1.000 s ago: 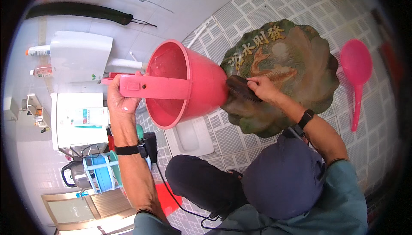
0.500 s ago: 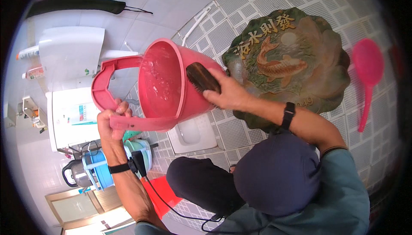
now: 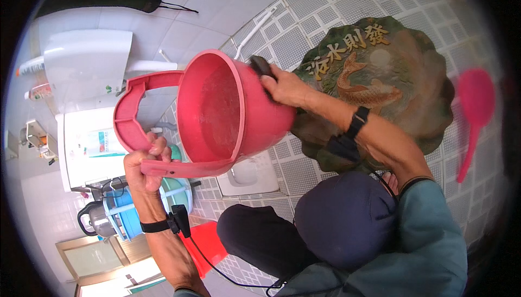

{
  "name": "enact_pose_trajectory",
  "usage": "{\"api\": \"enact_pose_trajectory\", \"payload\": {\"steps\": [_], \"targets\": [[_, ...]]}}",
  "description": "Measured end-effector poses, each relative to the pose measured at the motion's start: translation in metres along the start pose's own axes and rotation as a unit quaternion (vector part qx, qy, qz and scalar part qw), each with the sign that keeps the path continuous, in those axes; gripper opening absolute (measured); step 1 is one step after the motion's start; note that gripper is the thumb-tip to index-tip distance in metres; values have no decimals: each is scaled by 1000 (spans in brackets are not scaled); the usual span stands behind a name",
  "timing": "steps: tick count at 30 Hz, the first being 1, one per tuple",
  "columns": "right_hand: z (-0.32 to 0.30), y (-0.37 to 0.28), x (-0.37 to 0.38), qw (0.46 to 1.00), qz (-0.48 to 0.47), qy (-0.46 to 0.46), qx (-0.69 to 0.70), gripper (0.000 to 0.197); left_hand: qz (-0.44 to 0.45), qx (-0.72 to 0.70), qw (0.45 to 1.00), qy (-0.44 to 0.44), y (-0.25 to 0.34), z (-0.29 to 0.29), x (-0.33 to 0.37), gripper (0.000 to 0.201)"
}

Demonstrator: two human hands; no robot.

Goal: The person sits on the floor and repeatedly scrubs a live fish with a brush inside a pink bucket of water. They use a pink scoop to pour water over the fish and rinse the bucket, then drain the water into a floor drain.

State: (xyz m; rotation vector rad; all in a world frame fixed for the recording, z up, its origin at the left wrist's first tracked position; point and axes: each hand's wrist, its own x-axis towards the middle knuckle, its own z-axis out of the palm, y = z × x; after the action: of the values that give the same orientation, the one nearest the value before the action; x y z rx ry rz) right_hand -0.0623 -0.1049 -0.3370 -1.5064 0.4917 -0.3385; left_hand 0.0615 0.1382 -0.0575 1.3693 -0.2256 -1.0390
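A red plastic bucket [image 3: 264,104] is tilted on its side in front of me, its mouth facing left, with a wet sheen inside. My left hand [image 3: 145,162] is wrapped round its wide red handle [image 3: 126,113]. Against the outer wall of the bucket, on the far side, my right hand [image 3: 286,86] grips a dark scrubbing brush [image 3: 262,67]. The bristles are hidden behind the hand and the bucket.
A scalloped carved plaque with a carp [image 3: 380,91] lies on the tiled floor at right, a pink ladle [image 3: 476,99] beyond it. Below the bucket is a white squat toilet [image 3: 249,180]. A rack of basins [image 3: 127,210], a kettle [image 3: 99,218] and a red object [image 3: 206,245] are at lower left.
My right hand has moved the brush up and away along the bucket's outer wall. The bucket has shifted slightly to the right; my left hand still holds its handle.
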Motion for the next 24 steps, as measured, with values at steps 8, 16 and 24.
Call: {"api": "enact_pose_trajectory", "payload": {"steps": [8, 16, 24], "targets": [[17, -44, -26, 989, -55, 109, -81, 67, -5, -50, 998, -25, 0, 0, 0, 39], [53, -3, -112, 994, -49, 38, -88, 73, -18, -89, 992, -91, -3, -2, 5, 36], [4, -51, 24, 998, -57, -11, -15, 49, -16, -92, 991, -99, 0, -5, -1, 32]]}}
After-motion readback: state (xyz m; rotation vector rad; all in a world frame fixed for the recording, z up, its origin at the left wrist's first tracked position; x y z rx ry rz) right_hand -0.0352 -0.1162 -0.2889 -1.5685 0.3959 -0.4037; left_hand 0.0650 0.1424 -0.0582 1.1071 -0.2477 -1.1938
